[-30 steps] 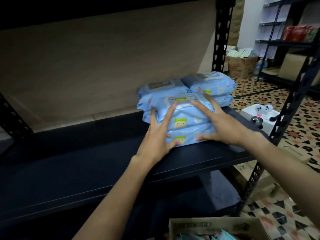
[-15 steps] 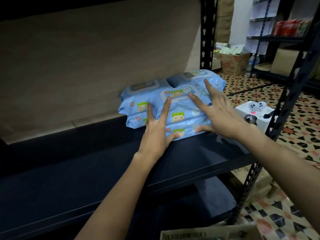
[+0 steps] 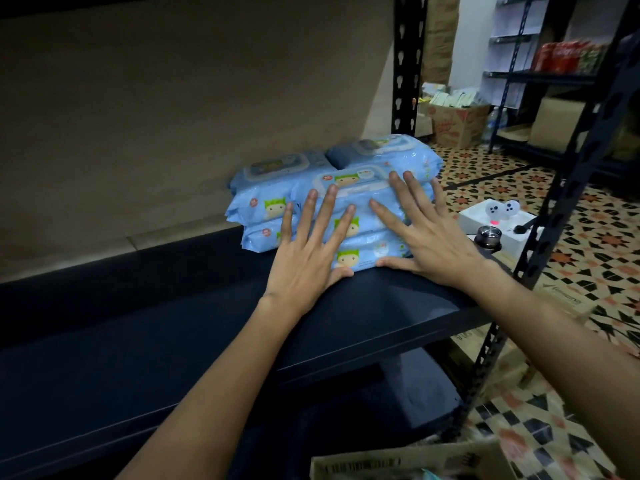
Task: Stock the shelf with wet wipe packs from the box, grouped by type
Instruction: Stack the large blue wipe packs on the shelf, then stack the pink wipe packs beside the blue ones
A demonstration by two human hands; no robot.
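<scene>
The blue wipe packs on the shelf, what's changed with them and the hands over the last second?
Little. The left hand slid slightly toward the middle of the front stack of blue wipe packs, its fingers now higher on the front. The right hand stays pressed flat on the stack's right side. Nothing was gripped or released. The packs keep their place on the dark shelf; the rear stacks are unmoved.

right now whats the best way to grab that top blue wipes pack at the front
Take the top front pack by its two short ends, coming from the front. It lies flat on the front stack, other packs crowd behind, and both the left hand and right hand already rest flat there.
</scene>
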